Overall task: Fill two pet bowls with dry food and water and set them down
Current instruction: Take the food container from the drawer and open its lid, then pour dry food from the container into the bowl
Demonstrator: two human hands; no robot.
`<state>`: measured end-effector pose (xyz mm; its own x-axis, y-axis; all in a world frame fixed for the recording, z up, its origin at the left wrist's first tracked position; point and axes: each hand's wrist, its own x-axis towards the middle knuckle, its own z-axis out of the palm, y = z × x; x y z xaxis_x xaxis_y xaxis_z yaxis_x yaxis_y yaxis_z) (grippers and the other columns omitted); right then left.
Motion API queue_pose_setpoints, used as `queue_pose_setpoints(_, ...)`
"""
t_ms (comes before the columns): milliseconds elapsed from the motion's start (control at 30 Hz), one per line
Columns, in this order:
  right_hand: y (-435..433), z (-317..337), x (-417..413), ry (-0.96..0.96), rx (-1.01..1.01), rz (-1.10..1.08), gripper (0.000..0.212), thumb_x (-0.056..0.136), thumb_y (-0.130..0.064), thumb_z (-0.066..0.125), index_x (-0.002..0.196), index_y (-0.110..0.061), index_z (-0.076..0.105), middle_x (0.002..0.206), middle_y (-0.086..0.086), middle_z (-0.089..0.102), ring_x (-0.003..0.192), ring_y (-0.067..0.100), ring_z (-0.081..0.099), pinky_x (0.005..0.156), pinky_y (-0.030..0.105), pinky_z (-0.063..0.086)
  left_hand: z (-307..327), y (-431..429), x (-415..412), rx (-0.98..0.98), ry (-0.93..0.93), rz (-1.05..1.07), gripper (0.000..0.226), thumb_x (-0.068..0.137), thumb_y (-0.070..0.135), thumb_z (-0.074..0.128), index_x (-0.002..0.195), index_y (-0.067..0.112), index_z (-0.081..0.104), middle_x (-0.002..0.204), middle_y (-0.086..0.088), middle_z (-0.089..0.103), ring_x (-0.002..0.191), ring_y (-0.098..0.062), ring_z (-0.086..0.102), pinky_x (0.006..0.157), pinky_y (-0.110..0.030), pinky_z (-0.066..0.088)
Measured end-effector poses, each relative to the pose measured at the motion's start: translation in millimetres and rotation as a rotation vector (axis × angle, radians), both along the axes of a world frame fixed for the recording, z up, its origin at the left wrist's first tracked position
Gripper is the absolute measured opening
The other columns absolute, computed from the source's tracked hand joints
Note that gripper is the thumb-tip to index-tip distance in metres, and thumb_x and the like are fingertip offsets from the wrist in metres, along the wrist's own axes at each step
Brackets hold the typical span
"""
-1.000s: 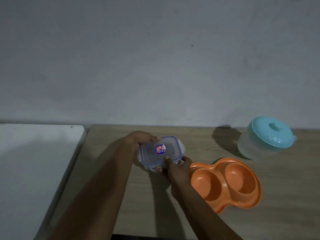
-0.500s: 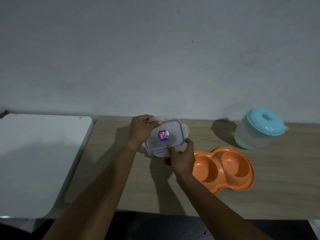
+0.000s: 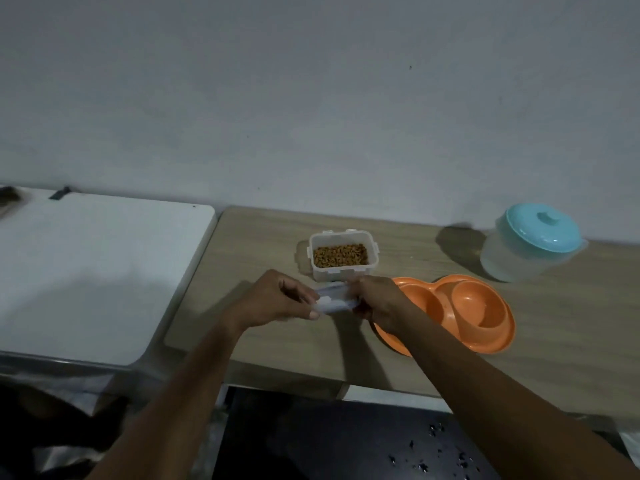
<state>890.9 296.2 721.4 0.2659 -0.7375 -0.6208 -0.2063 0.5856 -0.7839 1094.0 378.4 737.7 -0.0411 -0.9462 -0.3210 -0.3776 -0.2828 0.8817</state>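
Two surfaces are seen side by side against a plain grey wall: a wood-grain desk and, beyond the left hand, a white top butted against the desk's edge. Dim light is cast over both, and dark floor with scattered specks is visible beneath the forearms.

Both arms are stretched forward over the desk's near part. A clear lid is gripped between the left hand and the right hand, each closed on one end, with the lid seen nearly edge-on and blurred. Whether the lid is touching the desk cannot be told.

Just beyond the hands, an open tub is set on the desk, upright, with brown dry food covering its bottom. An orange double bowl is lying just right of the right hand, partly hidden by that wrist; both hollows appear bare. Farther right and beyond it, near the wall, a translucent jug with a turquoise cap is standing, well apart from the hands.
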Motion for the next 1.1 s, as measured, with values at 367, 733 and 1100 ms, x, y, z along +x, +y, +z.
queue_pose_setpoints(367, 19.9, -39.6, 12.2, 0.820, -0.780, 0.413, 0.019, 0.094, -0.026, 0.064, 0.111, -0.021, 0.057, 0.096, 0.002, 0.070, 0.085, 0.020, 0.068, 0.068, 0.033, 0.053, -43.7, -88.1, -26.6, 0.057, -0.227, 0.620, 0.046, 0.082, 0.038, 0.072, 0.121, 0.014, 0.068, 0.113, -0.007, 0.072, 0.095, -0.025, 0.067, 0.076, -0.027, 0.048)
queue_pose_setpoints(733, -25.0, -1.2, -48.8, 0.595, -0.806, -0.102, 0.040, 0.096, -0.044, 0.062, 0.126, -0.018, 0.069, 0.123, 0.005, 0.074, 0.105, 0.021, 0.069, 0.089, 0.034, 0.052, -33.0, -107.7, -41.0, 0.014, -0.278, 0.604, 0.026, 0.073, 0.022, 0.074, 0.091, 0.004, 0.076, 0.082, -0.013, 0.074, 0.074, -0.027, 0.072, 0.058, -0.030, 0.054)
queue_pose_setpoints(1100, -43.1, 36.8, -142.6, -0.214, -0.156, -0.147, 0.028, 0.105, -0.031, 0.055, 0.121, -0.011, 0.065, 0.125, 0.028, 0.067, 0.100, 0.038, 0.069, 0.082, 0.043, 0.064, 8.7, -93.6, -120.1, -0.198, -0.262, 0.353, 0.026, 0.077, 0.027, 0.069, 0.062, 0.007, 0.070, 0.059, -0.009, 0.069, 0.059, -0.024, 0.069, 0.059, -0.042, 0.056)
